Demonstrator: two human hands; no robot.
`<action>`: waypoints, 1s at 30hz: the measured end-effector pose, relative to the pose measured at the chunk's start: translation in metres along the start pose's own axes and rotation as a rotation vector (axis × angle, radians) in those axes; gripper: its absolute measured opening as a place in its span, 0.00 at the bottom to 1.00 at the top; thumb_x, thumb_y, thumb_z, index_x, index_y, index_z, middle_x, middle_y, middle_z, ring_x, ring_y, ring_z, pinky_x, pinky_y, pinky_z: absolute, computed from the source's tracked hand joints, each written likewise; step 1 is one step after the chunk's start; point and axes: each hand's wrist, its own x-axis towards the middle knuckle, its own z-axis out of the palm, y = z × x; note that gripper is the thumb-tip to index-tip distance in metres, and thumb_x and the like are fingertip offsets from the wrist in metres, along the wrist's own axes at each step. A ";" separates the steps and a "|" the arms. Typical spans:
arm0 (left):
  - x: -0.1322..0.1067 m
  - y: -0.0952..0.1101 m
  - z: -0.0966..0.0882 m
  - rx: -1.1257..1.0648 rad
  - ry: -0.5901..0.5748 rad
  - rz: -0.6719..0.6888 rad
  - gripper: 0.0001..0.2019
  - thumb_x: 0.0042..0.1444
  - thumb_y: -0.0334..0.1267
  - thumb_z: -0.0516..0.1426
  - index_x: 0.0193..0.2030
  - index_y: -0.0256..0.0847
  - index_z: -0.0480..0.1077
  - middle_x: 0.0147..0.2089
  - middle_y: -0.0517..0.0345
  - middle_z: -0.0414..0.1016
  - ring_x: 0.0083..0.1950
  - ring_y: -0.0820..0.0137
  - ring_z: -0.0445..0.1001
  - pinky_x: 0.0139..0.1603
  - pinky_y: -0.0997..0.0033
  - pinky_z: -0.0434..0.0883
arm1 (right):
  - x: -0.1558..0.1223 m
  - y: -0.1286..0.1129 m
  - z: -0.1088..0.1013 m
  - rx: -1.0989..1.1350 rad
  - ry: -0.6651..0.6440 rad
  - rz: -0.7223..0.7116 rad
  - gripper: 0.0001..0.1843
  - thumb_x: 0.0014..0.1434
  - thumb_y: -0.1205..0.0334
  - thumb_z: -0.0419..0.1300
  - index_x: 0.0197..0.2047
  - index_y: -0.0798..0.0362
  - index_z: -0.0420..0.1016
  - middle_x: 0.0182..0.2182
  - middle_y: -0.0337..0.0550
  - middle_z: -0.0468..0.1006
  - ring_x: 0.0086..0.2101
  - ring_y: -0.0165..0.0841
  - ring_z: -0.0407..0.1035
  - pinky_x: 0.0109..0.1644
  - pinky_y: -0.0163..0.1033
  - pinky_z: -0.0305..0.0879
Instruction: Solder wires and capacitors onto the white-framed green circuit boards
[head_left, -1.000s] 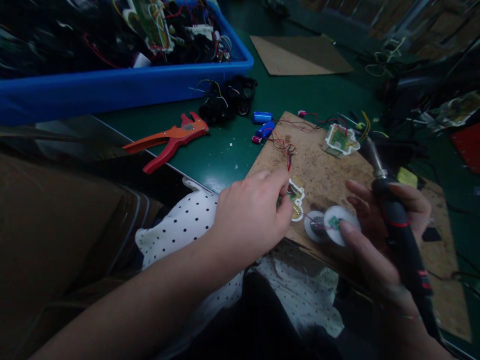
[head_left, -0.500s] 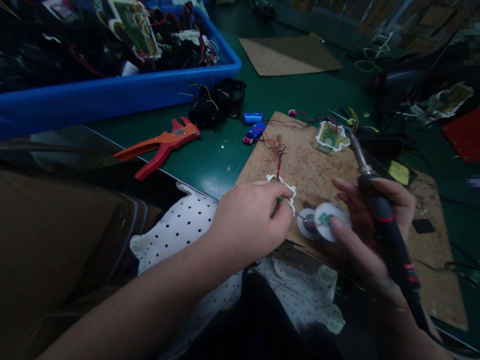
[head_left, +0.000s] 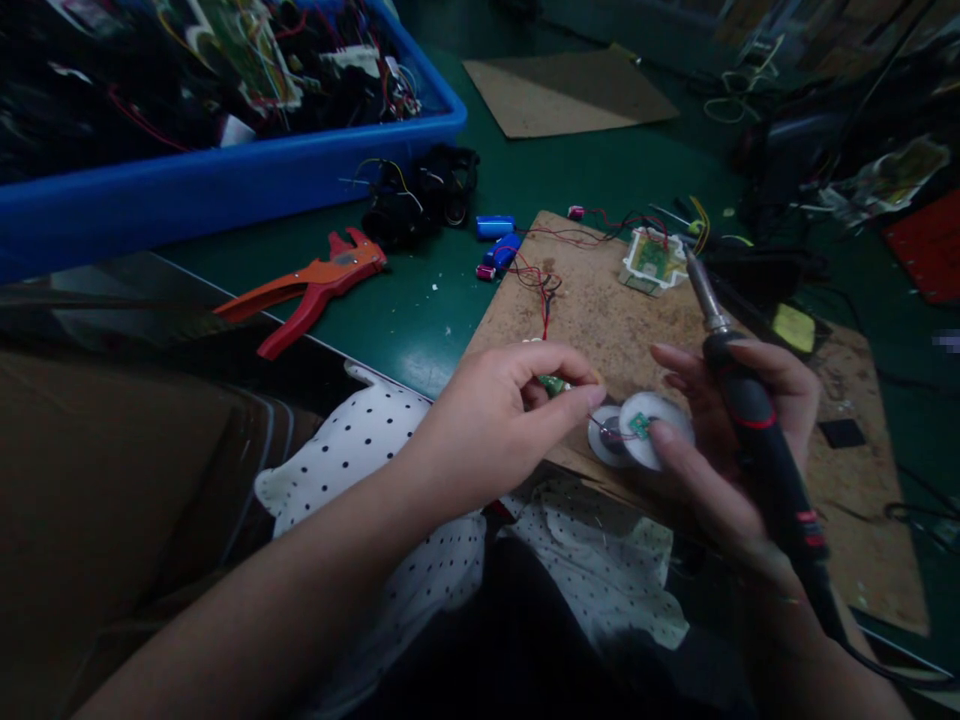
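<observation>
My left hand (head_left: 517,410) is closed in a pinch, its thumb and forefinger together on what looks like a thin wire. Under its fingers a green circuit board (head_left: 553,384) is partly hidden, with red and black leads running from it. My right hand (head_left: 750,430) grips a soldering iron (head_left: 754,410), the tip pointing up and away. Its thumb touches a small green circuit board (head_left: 640,425) lying against a white spool (head_left: 664,410). Thin dark wires run from this small board toward my left fingertips. The spool rests at the near edge of a worn wooden board (head_left: 592,310).
Behind the hands stands a white-framed circuit board (head_left: 654,262). Blue cylinders (head_left: 501,250) lie at the board's left edge. Further left are red-orange cutters (head_left: 322,285), black housings (head_left: 412,195) and a blue bin (head_left: 225,175) full of parts. A cardboard sheet (head_left: 570,95) lies behind.
My left fingers have lifted off the white-framed board and now pinch a little further right. My right hand keeps the iron and its thumb on the small board. The whole view has shifted slightly.
</observation>
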 end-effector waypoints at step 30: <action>-0.003 0.015 0.020 -0.089 0.002 -0.104 0.01 0.58 0.32 0.63 0.36 0.39 0.77 0.28 0.63 0.76 0.24 0.79 0.65 0.23 0.79 0.62 | -0.003 0.007 -0.005 -0.109 -0.001 0.010 0.35 0.53 0.63 0.69 0.61 0.32 0.63 0.57 0.39 0.74 0.59 0.47 0.70 0.69 0.66 0.59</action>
